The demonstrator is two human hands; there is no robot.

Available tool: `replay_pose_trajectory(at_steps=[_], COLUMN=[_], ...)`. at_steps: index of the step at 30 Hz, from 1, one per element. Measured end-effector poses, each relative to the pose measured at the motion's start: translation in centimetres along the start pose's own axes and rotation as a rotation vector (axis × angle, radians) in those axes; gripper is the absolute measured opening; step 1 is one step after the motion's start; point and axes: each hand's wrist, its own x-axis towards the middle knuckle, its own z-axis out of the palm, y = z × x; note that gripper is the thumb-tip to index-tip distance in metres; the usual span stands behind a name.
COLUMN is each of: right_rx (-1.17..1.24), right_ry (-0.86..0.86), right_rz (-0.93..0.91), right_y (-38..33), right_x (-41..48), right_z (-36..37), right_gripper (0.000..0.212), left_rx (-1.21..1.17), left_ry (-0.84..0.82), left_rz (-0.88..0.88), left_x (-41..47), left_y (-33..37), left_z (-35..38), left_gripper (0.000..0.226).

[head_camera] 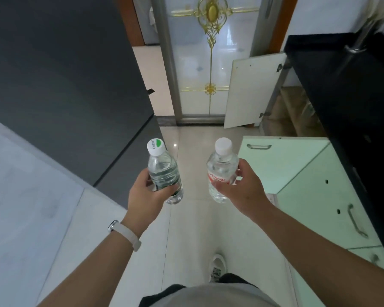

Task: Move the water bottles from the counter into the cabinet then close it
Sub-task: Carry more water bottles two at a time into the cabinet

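Note:
My left hand (145, 194) grips a clear water bottle with a green label (163, 171) and a white-and-green cap, held upright over the floor. In my right hand (245, 191) is a second clear water bottle with a red label (221, 171) and a plain white cap, also upright. Both bottles hang in the aisle, about a bottle's length apart. To the right, under the black counter (341, 89), a lower cabinet stands with both doors swung out: the far white door (251, 89) and the near pale-green door (282, 162). The cabinet's inside (295, 111) looks brownish and dim.
A dark grey appliance wall (64, 85) fills the left side. A frosted glass door with gold ornament (211, 63) closes the far end of the aisle. Pale-green drawer fronts with metal handles (355, 220) run along the right. My shoe (217, 267) is on the tiled floor.

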Motion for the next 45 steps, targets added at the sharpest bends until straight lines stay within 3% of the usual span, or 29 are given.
replay_pose_trajectory(at_steps=[14,24,30,35,45], right_rx=[-0.008,-0.026,0.04,0.031,0.127], right_ry=[0.042,0.14,0.231,0.295,0.469], right_rz=[0.038,0.165,0.143,0.139,0.2], right_y=[-1.5,-4.3,-6.8,-7.4,-6.3], right_x=[15.2,30.4,37.6,40.3,45.8], right_z=[-0.9,3.5,6.5,7.2,4.6], right_gripper=[0.049,0.056,0.055,0.049,0.043], left_rx=[-0.018,-0.042,-0.05,-0.037,-0.005], left_ry=[-0.078,-0.193,-0.284,-0.349,-0.515], left_rz=[0.043,0.083,0.095,0.075,0.102], left_x=[15.9,35.2,45.9,50.5,56.3], left_y=[4.1,4.9,6.2,6.8,10.2], left_z=[4.5,6.1,6.3,7.5,12.9], left_gripper=[0.045,0.042,0.047,0.057,0.047])
